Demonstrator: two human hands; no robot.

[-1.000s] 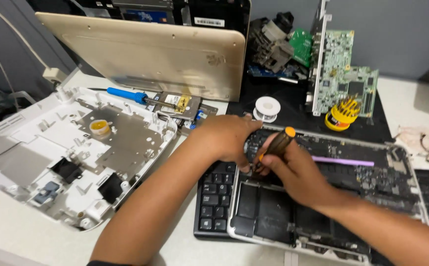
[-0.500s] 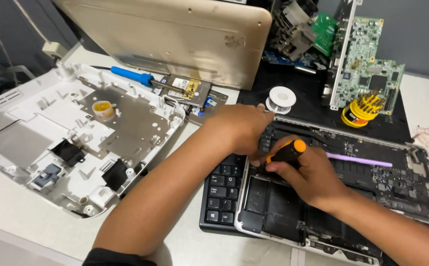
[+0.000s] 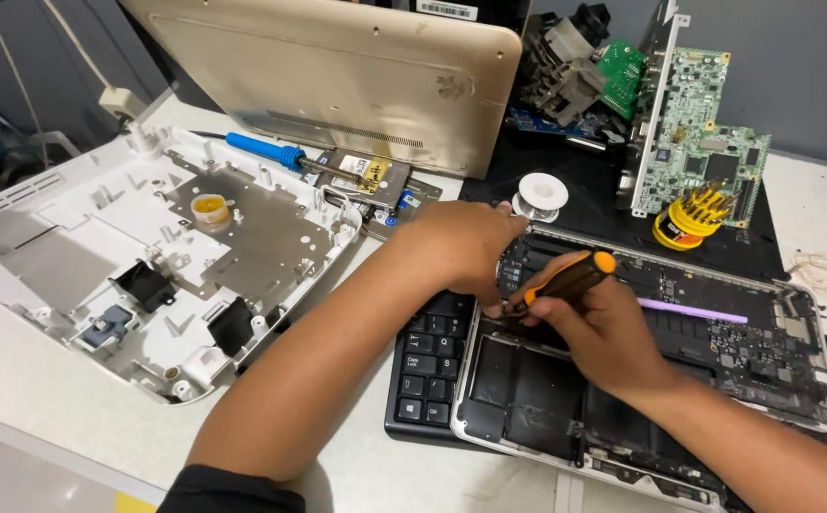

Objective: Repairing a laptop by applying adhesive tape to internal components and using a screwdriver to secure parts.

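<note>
Right hand [image 3: 596,328] was clamped on an orange-tipped screwdriver [image 3: 566,281], left hand [image 3: 461,249] pressed flat beside it on the opened laptop [image 3: 718,380]; board could be gouged by tip slip.

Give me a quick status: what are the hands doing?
Right hand grips screwdriver, tip down in opened laptop. Left hand braces beside the tip. Nothing in the way.

I see opened laptop [image 3: 680,380] lower right on keyboard [image 3: 428,366]; chassis [image 3: 138,256] left; circuit board [image 3: 703,142] upper right.
</note>
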